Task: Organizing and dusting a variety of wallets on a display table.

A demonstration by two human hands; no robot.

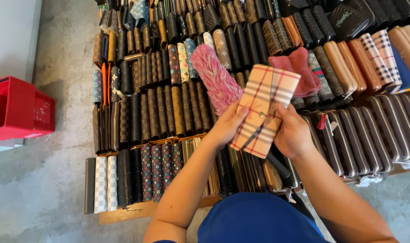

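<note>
While both hands gripped it, the plaid wallet (264, 110) hung above the wallet rows (169, 112).
Left hand (227, 126) also pinched a pink duster (216, 77); right hand (293, 135) clamped the wallet's lower edge, wallet not yet set down.

Blue garment, bare forearms

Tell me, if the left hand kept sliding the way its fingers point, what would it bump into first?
The left hand points up and to the right, against the plaid wallet it already holds with the right hand. Past that, probably the pink cloth lying on the rows of wallets, though depth is hard to judge.
</note>
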